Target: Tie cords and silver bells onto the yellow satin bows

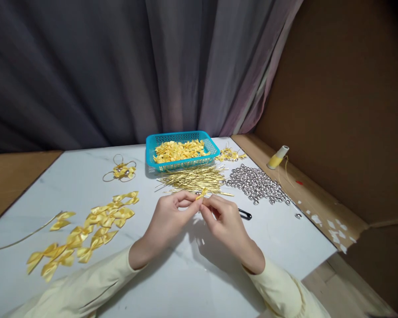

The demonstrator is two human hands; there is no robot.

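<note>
A small yellow ribbon bow [202, 193] is pinched between the fingertips over the middle of the table. My left hand [172, 218] is closed on it, with thumb and index finger together. From the other side my right hand [227, 221] is closed at the bow's lower end, its fingertips touching those of the left. A shiny silver bit shows beside the bow, partly hidden by the left fingers. Just beyond both hands lies a pile of gold wire strips [195, 179]. A black-handled tool [244, 214] pokes out behind the right hand.
A blue basket [149, 150] holds many yellow bows. Small silver beads [255, 182] are heaped at right. Loose bows [96, 221] and a finished-looking cluster with wire loops [122, 171] lie at left. A thread spool [277, 157] stands near the cardboard wall [345, 110].
</note>
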